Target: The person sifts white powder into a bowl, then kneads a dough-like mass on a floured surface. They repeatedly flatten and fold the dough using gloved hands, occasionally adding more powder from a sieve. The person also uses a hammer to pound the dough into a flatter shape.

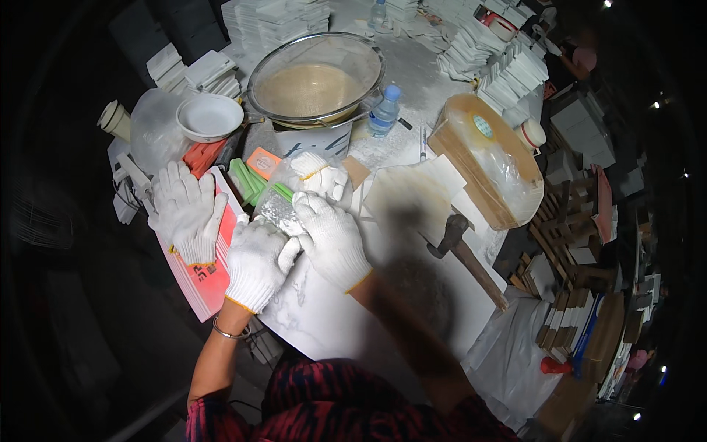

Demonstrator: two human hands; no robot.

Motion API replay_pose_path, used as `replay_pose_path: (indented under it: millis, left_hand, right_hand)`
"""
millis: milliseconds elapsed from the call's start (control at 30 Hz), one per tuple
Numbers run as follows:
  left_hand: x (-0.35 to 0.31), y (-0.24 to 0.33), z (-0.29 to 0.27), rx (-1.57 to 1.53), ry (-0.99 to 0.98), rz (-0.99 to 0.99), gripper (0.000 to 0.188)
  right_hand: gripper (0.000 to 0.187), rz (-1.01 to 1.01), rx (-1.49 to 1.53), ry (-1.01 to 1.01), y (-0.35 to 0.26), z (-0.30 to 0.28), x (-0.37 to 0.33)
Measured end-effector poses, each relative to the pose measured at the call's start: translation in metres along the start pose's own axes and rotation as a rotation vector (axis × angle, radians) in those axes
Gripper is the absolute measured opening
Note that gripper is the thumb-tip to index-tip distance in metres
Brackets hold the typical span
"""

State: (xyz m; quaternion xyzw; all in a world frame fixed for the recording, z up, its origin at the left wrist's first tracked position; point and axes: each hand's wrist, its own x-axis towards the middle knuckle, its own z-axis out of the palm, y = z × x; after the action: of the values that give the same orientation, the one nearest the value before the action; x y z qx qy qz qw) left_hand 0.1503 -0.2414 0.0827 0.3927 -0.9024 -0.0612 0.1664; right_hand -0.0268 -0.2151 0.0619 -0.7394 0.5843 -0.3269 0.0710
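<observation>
My left hand (258, 259), in a white knit glove, has its fingers closed at the near edge of a clear plastic pack (280, 211). The pack is speckled white with a green strip along its top. My right hand (328, 237), gloved the same way, is bent over the pack's right side, its fingertips on it. What lies under the fingers is hidden. Just beyond, a bunched white glove (324, 179) rests beside an orange box (263, 161) and a green folded item (247, 181). Another loose white glove (190, 210) lies flat on a red-and-white packet (202, 276) at the left.
A hammer (475, 264) lies on the white slab to the right. Behind it stands a cardboard box (479, 166) holding plastic film. A large sieve (317, 77), a water bottle (384, 112) and a white bowl (209, 118) stand farther back. Tile stacks (276, 22) line the far side.
</observation>
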Motion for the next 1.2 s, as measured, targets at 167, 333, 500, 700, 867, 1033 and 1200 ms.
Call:
replay_pose_path:
  millis: [167, 333, 500, 700, 867, 1033, 1200]
  left_hand:
    - [0.017, -0.004, 0.004, 0.278, 0.034, 0.005, 0.051]
    - [0.039, -0.013, 0.019, 0.434, -0.210, -0.083, 0.044]
    - [0.059, -0.033, 0.032, 0.497, -0.212, -0.086, 0.039]
    - [0.059, -0.038, 0.017, 0.483, -0.300, 0.052, 0.043]
    - [0.032, -0.037, -0.020, 0.380, -0.311, 0.120, 0.044]
    - [0.026, -0.039, -0.042, 0.247, -0.321, -0.019, 0.044]
    - [0.028, -0.042, -0.059, 0.206, -0.236, -0.077, 0.040]
  right_hand:
    - [0.042, 0.061, 0.154, 0.084, 0.000, 0.011, -0.005]
    - [0.034, 0.312, 0.154, 0.159, -0.007, -0.035, -0.003]
    - [0.041, 0.249, -0.150, 0.006, 0.020, 0.003, 0.017]
    - [0.039, 0.114, -0.266, 0.098, 0.057, 0.041, 0.013]
    - [0.031, 0.224, 0.047, 0.079, 0.036, -0.008, 0.002]
    - [0.025, 0.234, 0.041, 0.166, 0.020, -0.034, 0.001]
    - [0.025, 0.177, 0.117, 0.301, 0.013, -0.032, -0.006]
